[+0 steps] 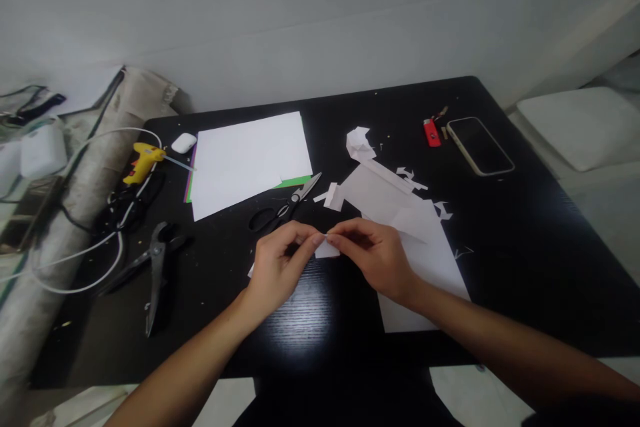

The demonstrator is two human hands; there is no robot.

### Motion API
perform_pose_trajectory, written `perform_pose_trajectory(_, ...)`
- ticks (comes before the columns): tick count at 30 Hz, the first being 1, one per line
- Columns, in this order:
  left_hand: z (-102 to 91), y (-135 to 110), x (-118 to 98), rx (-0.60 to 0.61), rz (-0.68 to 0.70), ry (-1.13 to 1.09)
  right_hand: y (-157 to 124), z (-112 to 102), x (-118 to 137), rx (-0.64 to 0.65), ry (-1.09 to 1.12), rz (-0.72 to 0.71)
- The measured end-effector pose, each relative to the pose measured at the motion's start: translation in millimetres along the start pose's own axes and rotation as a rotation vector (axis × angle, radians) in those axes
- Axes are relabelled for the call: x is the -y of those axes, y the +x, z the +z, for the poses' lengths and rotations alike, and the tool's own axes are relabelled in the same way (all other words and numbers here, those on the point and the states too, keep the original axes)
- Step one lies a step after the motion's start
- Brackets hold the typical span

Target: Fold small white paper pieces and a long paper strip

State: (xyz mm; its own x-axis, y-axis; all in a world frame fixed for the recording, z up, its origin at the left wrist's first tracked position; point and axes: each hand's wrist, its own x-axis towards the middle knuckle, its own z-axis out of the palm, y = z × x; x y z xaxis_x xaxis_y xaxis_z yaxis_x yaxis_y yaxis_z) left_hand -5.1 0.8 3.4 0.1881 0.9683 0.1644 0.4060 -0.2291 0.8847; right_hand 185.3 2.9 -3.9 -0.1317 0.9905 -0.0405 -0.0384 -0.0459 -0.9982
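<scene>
My left hand (280, 263) and my right hand (373, 253) meet over the middle of the black table (525, 227). Both pinch one small white paper piece (327, 250) between thumb and fingertips, just above the tabletop. A large cut white sheet (415, 233) lies under and behind my right hand. Black-handled scissors (285, 207) lie just beyond my left hand, blades pointing up and right.
A stack of white and coloured paper (247, 160) lies at the back left. A yellow glue gun (143, 161), cables and pliers (157, 260) sit at the left edge. A crumpled scrap (359, 142), a red lighter (431, 133) and a phone (480, 145) lie at the back right.
</scene>
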Motion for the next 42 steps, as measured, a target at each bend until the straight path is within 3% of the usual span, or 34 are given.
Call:
perform_pose_trajectory(11,-1.2,0.3,1.9,-0.034,-0.041,-0.071,3.3,-0.7,1.2,0.019,0.079,0.083)
perform_pose_trajectory(34,-0.7,1.3,-3.8,0.025,-0.027,-0.067,1.6,-3.2,6.8,0.058,0.087,0.107)
perform_pose_trajectory(42,-1.1,2.6,-2.4,0.047,0.003,-0.044,2.0,-1.2,1.2,0.079,0.02,0.037)
